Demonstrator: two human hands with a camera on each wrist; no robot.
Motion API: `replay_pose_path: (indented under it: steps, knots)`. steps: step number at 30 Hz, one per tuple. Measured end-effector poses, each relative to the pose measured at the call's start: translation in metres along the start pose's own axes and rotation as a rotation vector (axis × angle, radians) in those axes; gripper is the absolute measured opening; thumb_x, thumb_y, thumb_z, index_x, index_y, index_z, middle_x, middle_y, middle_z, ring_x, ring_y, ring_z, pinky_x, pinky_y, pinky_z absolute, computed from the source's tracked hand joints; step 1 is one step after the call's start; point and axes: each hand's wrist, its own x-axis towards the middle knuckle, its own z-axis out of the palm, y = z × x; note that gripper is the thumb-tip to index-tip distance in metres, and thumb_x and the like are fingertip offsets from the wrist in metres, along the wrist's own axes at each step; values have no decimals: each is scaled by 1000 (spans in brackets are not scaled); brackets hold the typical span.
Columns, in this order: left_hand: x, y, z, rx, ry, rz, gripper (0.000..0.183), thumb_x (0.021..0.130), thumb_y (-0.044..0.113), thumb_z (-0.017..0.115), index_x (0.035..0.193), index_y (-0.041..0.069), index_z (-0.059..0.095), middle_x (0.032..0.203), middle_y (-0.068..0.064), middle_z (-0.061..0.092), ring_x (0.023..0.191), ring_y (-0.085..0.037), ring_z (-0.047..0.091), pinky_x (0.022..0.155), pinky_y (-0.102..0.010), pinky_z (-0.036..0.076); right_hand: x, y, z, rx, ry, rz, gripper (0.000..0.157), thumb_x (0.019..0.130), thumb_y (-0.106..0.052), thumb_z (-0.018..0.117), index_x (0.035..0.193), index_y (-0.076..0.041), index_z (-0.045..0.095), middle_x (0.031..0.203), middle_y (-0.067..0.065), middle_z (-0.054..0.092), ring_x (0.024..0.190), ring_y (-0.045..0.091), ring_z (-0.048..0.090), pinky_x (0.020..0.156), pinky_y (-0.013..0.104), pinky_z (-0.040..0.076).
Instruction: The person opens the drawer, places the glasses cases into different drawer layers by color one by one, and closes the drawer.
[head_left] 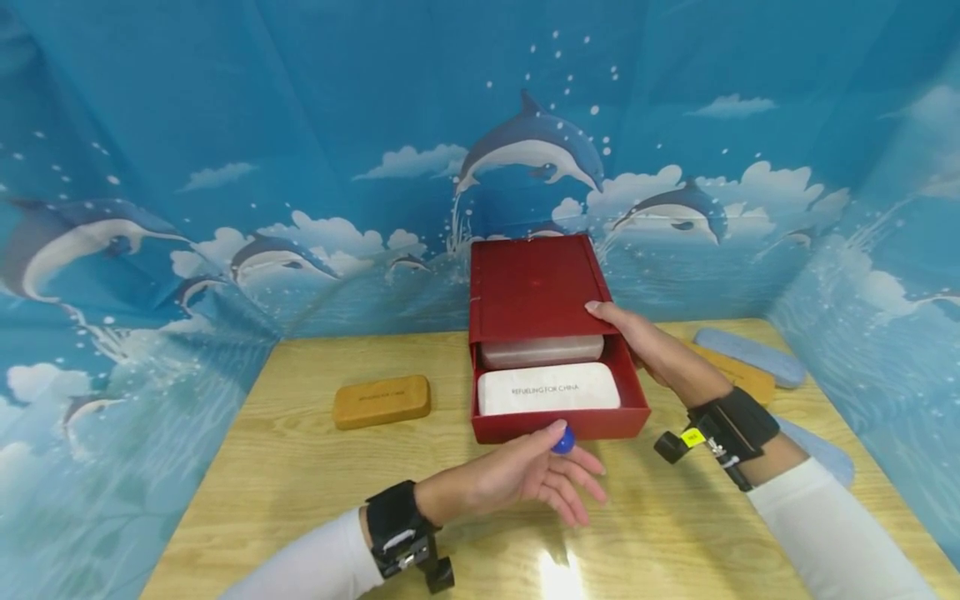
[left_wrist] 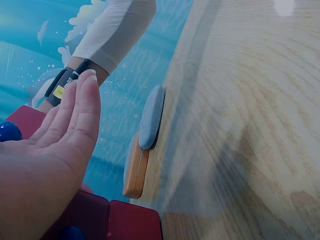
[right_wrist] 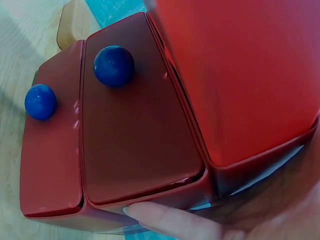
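Observation:
A red drawer box stands at the back of the table, its top drawer pulled out. Inside the drawer lie a white glasses case with lettering and, behind it, a paler greyish case partly under the box top. My left hand is in front of the drawer, fingers extended and apart, thumb tip beside its blue knob. My right hand holds the box's right side, thumb on the top edge and fingers along the side. Two lower drawers with blue knobs are closed.
A mustard glasses case lies left of the box. On the right, behind my right forearm, are an orange case, a blue case and another blue case. A dolphin-print curtain surrounds the wooden table.

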Motion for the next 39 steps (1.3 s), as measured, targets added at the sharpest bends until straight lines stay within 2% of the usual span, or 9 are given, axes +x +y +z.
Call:
replay_pose_path:
  steps: [10, 19, 32, 39]
  knots:
    - [1, -2, 1, 13, 17, 4, 63, 104, 46, 17, 130, -5, 45, 123, -29, 56, 95, -41, 61, 84, -45, 51, 1, 3, -1, 10, -17, -34, 69, 95, -61, 38, 134, -4, 35, 115, 16, 54, 94, 26, 62, 76, 44, 53]
    - [2, -5, 1, 115, 88, 7, 57, 105, 42, 20, 132, 0, 48, 125, -19, 59, 92, -29, 64, 86, -44, 50, 0, 3, -1, 7, -14, -41, 68, 95, -60, 38, 135, -5, 35, 116, 17, 54, 95, 27, 62, 76, 44, 53]
    - [4, -3, 4, 162, 126, 59, 57, 105, 41, 19, 133, 0, 46, 125, -18, 59, 91, -29, 64, 84, -41, 51, 0, 2, -2, -2, -11, -44, 69, 95, -61, 38, 136, -7, 33, 120, 17, 51, 100, 27, 59, 79, 43, 52]
    - [4, -11, 4, 213, 151, 106, 55, 105, 37, 18, 135, -2, 44, 124, -20, 58, 90, -27, 64, 85, -40, 51, -1, 2, -1, 1, -11, -35, 68, 95, -61, 38, 135, -6, 35, 118, 17, 53, 97, 26, 61, 77, 43, 53]
